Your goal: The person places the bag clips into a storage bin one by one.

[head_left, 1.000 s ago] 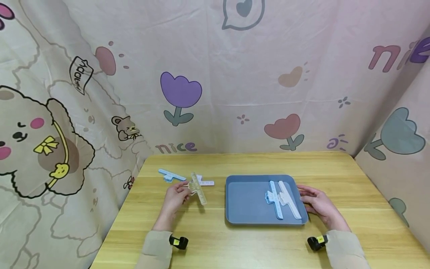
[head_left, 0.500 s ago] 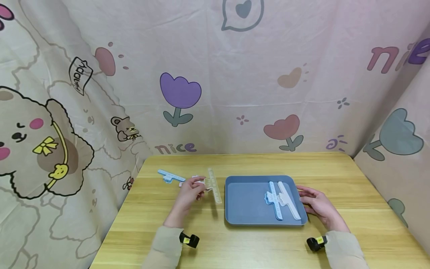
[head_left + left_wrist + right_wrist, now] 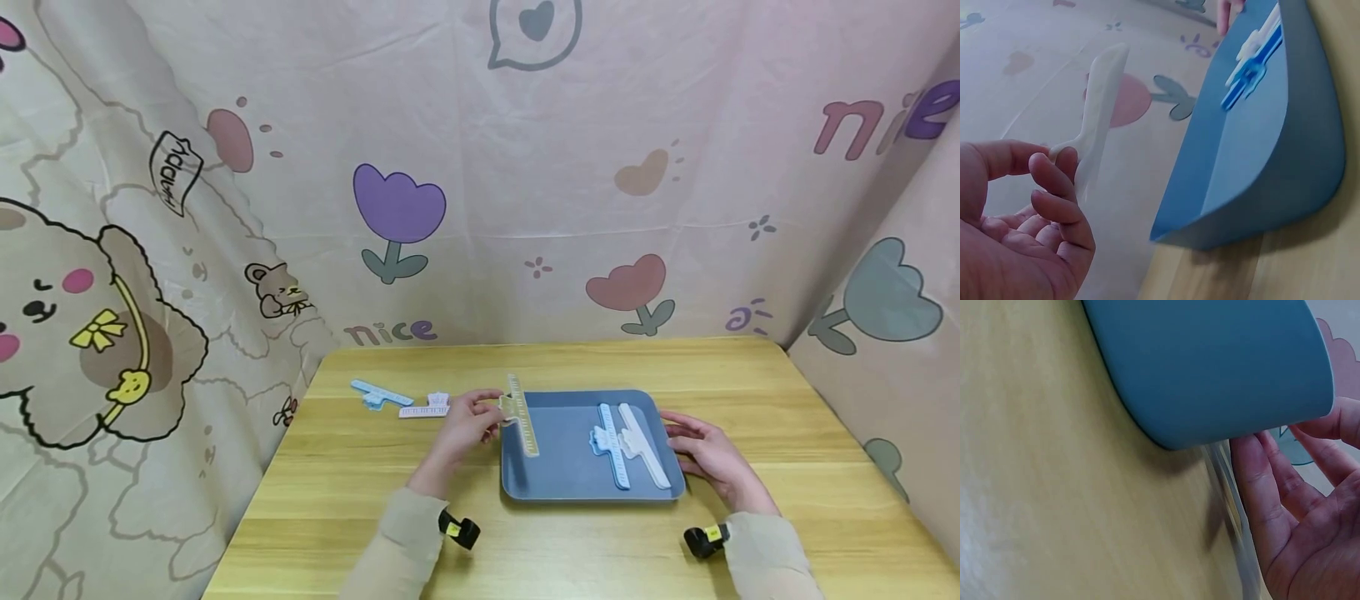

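In the head view, my left hand (image 3: 472, 425) pinches a pale yellowish, see-through ruler clip (image 3: 526, 425) by its handle, above the left rim of the blue-grey tray (image 3: 551, 479). The left wrist view shows the thumb and index finger on that clip (image 3: 1099, 106), the other fingers curled loosely. Inside the tray's right half lie a blue ruler clip (image 3: 615, 450) and a white ruler clip (image 3: 648, 450), side by side. My right hand (image 3: 708, 454) touches the tray's right wall from outside, its fingers fairly straight against the wall (image 3: 1229, 375) in the right wrist view.
On the table (image 3: 360, 475), left of the tray, lie another blue ruler clip (image 3: 384, 392) and a pale lilac ruler clip (image 3: 424, 412). A printed curtain (image 3: 487, 192) hangs behind the table's back edge and along both sides.
My left hand has carried the yellowish clip rightward from near the loose clips to over the tray's left rim. The right hand and the tray have stayed in place.
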Available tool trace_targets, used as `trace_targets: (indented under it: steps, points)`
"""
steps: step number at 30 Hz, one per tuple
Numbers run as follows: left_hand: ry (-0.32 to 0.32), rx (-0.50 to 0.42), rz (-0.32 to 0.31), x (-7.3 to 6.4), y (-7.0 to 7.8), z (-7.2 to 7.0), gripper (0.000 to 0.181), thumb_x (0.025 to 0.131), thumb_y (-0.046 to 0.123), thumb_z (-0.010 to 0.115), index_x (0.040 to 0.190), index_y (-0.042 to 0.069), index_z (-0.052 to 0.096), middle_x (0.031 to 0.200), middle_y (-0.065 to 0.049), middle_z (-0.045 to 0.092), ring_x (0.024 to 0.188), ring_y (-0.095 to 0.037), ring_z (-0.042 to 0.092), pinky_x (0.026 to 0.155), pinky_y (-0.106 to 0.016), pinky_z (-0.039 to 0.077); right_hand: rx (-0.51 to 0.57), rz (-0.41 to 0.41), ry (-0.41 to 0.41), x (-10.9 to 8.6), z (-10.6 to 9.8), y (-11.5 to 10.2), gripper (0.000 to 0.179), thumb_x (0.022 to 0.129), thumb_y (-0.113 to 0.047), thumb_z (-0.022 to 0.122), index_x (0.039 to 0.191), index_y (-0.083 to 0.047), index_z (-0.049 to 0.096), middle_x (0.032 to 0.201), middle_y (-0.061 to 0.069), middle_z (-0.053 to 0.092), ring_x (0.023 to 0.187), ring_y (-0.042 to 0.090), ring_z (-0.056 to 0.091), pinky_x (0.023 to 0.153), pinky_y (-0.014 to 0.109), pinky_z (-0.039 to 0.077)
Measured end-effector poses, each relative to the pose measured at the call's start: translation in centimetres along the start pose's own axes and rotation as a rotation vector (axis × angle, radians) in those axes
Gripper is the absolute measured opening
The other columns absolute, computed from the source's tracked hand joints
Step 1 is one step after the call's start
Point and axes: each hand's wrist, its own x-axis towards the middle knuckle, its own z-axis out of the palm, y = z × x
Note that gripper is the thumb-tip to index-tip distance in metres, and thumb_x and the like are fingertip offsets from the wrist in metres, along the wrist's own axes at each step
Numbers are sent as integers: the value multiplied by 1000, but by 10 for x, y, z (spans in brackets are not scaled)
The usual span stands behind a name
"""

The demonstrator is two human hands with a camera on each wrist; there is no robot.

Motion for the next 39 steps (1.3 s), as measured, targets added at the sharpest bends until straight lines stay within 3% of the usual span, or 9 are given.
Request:
trace_targets:
  steps: [14,23,31,39]
  points:
    - [-24,35,-41,13,-12,58,35,84,-4,65,118,-3,59,71,-3,62,51,-10,51,44,-19,36,-15,15,4,-1,2,-2,56,97,-3,53,150,-1,35,139,26,44,102,21,63,83,38,56]
    - [-36,129,-67,19,-25,75,30,86,0,67,116,1,62,74,-3,66,53,-13,54,46,-23,38,-24,14,7,-1,1,-3,57,97,-4,54,150,-1,35,138,25,45,101,19,64,82,37,56]
    - [-62,147,-89,16,-34,88,29,87,-2,66,115,0,62,73,-5,66,52,-11,52,46,-22,37,-27,5,-3,-1,1,-2,57,97,-5,55,150,0,34,135,22,48,100,19,64,81,37,56]
    - [-50,160,-113,15,-39,100,30,88,-2,66,117,-1,61,74,-3,65,54,-12,52,47,-23,37,-31,7,-7,-2,3,-4,55,97,-4,54,150,0,35,137,25,46,100,19,64,81,37,56]
